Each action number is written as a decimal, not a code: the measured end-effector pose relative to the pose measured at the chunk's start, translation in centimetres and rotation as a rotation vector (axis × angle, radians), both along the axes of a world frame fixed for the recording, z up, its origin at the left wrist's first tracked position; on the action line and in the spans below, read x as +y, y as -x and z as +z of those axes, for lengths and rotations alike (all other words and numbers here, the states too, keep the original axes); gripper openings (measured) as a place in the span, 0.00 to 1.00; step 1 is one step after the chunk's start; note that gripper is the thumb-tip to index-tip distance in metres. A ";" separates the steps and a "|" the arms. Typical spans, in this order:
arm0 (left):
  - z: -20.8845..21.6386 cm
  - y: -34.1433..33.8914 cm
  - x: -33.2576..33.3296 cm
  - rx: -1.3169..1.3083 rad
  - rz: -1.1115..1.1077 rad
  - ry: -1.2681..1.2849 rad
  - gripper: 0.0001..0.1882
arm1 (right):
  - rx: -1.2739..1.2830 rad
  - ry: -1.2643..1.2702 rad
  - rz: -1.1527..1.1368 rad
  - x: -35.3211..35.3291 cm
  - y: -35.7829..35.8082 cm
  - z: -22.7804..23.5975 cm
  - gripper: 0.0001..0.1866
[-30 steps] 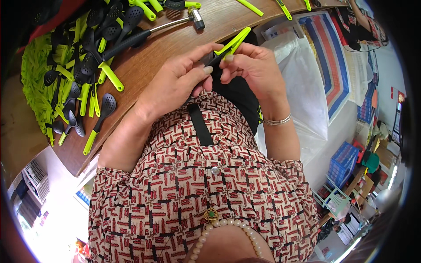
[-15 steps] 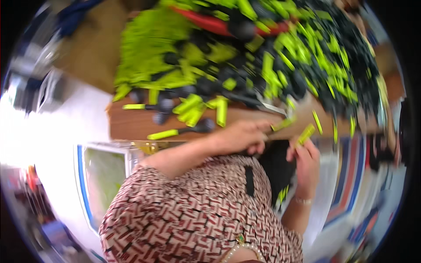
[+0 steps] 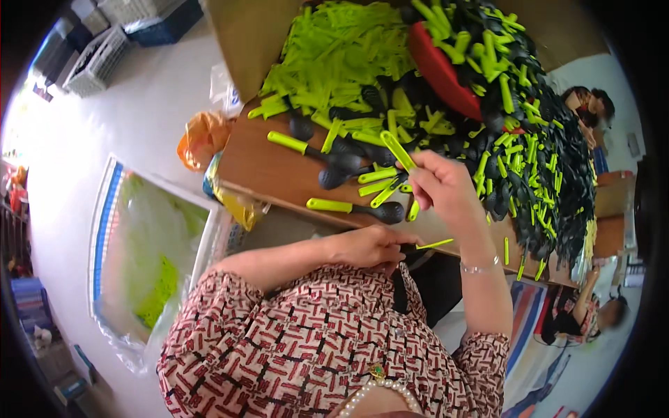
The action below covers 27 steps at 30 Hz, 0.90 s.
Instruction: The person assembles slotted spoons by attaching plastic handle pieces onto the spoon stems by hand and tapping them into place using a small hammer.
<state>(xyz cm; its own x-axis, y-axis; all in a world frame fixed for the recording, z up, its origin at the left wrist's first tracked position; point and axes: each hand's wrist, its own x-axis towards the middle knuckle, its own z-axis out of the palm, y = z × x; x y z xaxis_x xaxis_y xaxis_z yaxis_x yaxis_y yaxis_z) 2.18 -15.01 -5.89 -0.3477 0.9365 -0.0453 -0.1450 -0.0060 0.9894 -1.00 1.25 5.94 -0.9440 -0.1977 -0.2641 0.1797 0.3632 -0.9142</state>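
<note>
Across the near-left bench point(image 3: 252, 150), a green-handled black spoon point(image 3: 357, 208) lies flat. Next rightward: your left hand point(image 3: 368, 247), fingers narrowed beside a slim green strip point(image 3: 436, 244); can't tell if gripped. Your right hand point(image 3: 444, 182) pinches a green handle point(image 3: 397, 150), raised. Change: hands together one second ago, now apart, suggesting joint handling has paused. Far right: heaped utensils point(image 3: 536, 167).

A short-sleeved blouse point(image 3: 320, 341) is worn, printed with interlocking bars of dark red and black on a cream ground. A necklace point(image 3: 394, 384) of pearl-like beads is added, with a green-centred ornament point(image 3: 377, 370). The right wrist point(image 3: 481, 276) is circled by a silver-coloured bracelet point(image 3: 479, 267).
</note>
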 end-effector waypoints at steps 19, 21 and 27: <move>-3.7 -2.3 3.2 0.522 0.130 -0.191 0.22 | 0.052 -0.177 0.376 -13.6 3.8 -2.0 0.09; -3.6 -2.3 3.9 0.644 0.211 -0.256 0.22 | 0.067 -0.206 0.388 -14.7 3.8 -1.5 0.09; -1.8 -2.1 6.2 0.721 0.139 -0.166 0.21 | 0.072 -0.202 0.471 -17.0 3.8 -2.0 0.09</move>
